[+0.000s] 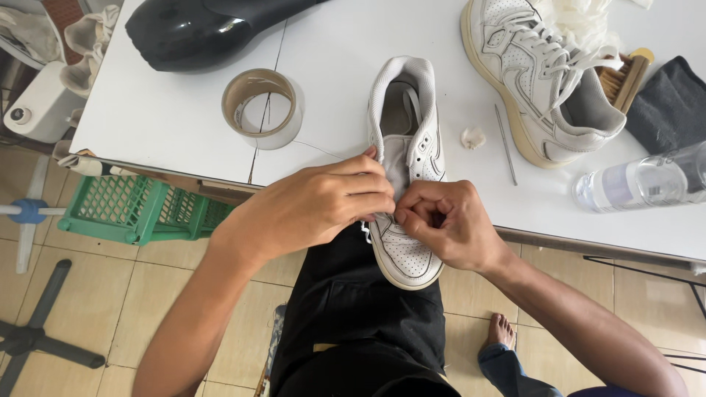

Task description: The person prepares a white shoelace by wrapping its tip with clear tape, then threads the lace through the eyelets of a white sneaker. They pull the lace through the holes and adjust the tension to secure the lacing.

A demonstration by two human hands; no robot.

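Over the table edge, a white shoe (409, 184) lies half on the table (169, 125), its toe hanging out above the person's black-clad lap. Left hand (316, 206) wraps over the lace area from the left, fingers curled down onto the shoe's upper. Right hand (448, 224) is bunched tight at the eyelets, thumb and fingers pinched together on what looks like a lace; the lace itself is mostly hidden under the knuckles. Thin white thread (320, 149) trails from under the left hand toward a tape roll (262, 106).

Second shoe (540, 73) sits well apart at upper right, brush (625, 77) and dark cloth (669, 106) beside it. Metal pick (505, 143) and cotton wad (473, 137) lie near the held shoe. Clear bottle (640, 180) lies on its side at the right.

Risks, judged: shoe overhangs, so a hard tug could slide it off into the lap. Pinch could slip off the lace. Right forearm is near the bottle and could roll it off.
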